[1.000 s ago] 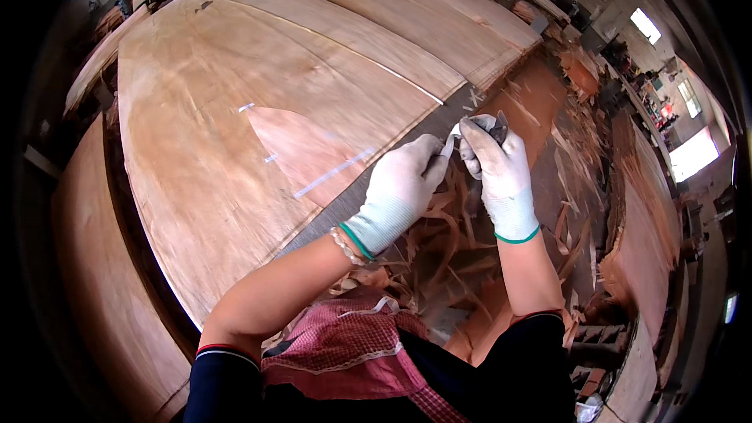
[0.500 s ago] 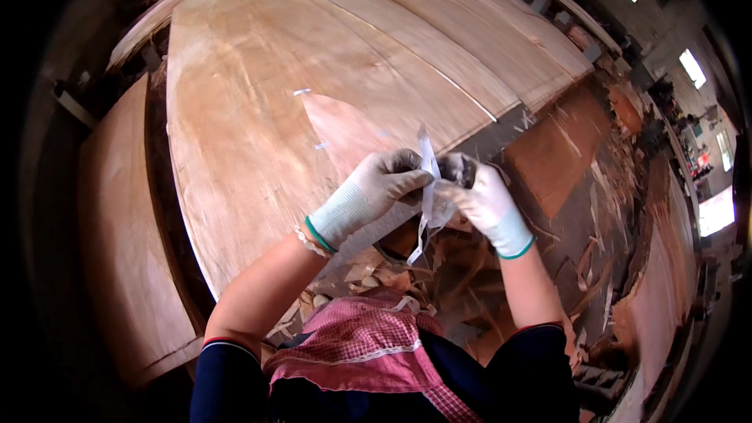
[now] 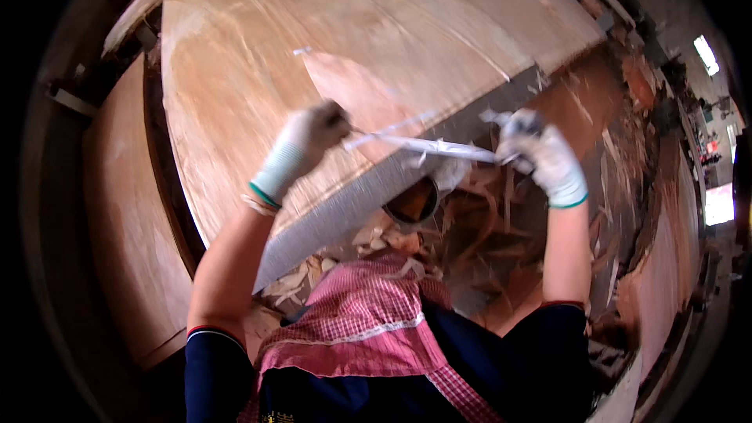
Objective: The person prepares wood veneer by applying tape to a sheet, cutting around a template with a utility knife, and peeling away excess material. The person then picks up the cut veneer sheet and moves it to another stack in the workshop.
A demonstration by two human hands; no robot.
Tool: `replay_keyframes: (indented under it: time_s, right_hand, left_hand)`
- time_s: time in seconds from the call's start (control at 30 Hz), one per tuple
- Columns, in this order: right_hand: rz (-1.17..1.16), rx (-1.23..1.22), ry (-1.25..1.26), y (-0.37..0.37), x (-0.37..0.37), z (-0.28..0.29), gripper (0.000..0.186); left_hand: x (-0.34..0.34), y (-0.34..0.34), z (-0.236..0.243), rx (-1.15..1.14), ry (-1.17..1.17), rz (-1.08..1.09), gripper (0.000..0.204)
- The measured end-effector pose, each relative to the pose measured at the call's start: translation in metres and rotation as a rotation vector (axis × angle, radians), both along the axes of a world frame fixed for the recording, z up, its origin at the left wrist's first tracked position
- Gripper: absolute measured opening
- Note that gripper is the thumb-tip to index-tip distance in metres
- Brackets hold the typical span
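Note:
A white strip of tape [image 3: 462, 150] is stretched taut between my two gloved hands, over the table's near edge. My left hand [image 3: 315, 131], blurred by motion, is closed on its left end above a wide wood veneer sheet [image 3: 227, 102]. My right hand [image 3: 544, 158] grips the other end, with more loose white tape bunched around its fingers. Beneath the strip, a pointed pinkish veneer patch [image 3: 348, 82] lies in the sheet. A short white tape piece [image 3: 301, 52] sits by the patch's far tip.
A grey metal edge [image 3: 333, 207] borders the sheet's near side. Below it is a dark round opening or ring [image 3: 413, 202], brown inside, among veneer scraps [image 3: 489, 227]. Another veneer sheet [image 3: 121, 211] lies at left. A reddish-brown board [image 3: 576, 106] is at right.
My hands have moved apart, the left leftward and the right rightward, pulling the tape out straight between them. The view has shifted slightly, so the sheet sits higher in the picture.

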State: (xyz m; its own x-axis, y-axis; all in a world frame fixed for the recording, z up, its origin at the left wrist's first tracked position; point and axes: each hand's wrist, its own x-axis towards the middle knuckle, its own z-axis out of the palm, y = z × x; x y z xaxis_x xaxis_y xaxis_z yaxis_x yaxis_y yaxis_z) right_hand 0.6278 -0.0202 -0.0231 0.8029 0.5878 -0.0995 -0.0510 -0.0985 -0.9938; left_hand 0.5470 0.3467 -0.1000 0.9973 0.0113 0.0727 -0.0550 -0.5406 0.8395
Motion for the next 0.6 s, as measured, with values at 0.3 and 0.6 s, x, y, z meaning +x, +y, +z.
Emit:
replay_keyframes:
  time_s: [0.3, 0.6]
  right_hand:
    - [-0.376, -0.469, -0.263, -0.069, -0.030, -0.006, 0.017]
    - [0.639, -0.451, 0.288, -0.051, -0.107, -0.106, 0.025]
  left_hand:
    - [-0.035, 0.056, -0.009, -0.614, -0.136, 0.301, 0.027]
    - [-0.101, 0.056, 0.002, -0.348, -0.077, 0.357, 0.013]
